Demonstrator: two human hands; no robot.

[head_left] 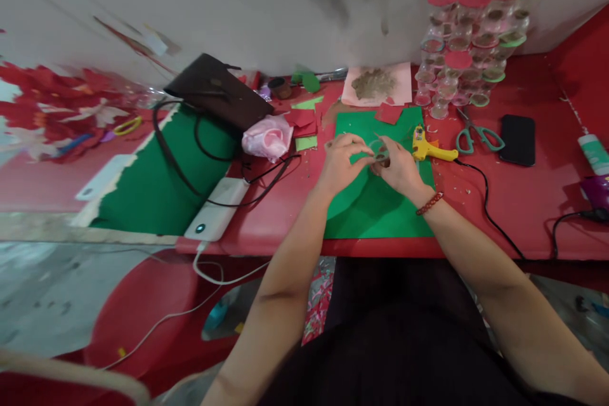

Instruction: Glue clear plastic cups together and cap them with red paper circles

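Observation:
My left hand [341, 162] and my right hand [398, 166] meet over a green foam sheet [375, 203] on the red table. Between their fingertips they pinch a small clear plastic cup [379, 150]; both hands have curled fingers around it. A red bead bracelet [429, 203] circles my right wrist. A yellow glue gun [431, 150] lies just right of my right hand, its black cord running off toward the table's front edge.
Teal-handled scissors [478, 135] and a black phone [517, 139] lie at the right. A stack of clear cups with coloured lids [471, 38] stands at the back right. A pink cloth [267, 137], dark bag [214, 92], white power bank [216, 208] and cables sit left.

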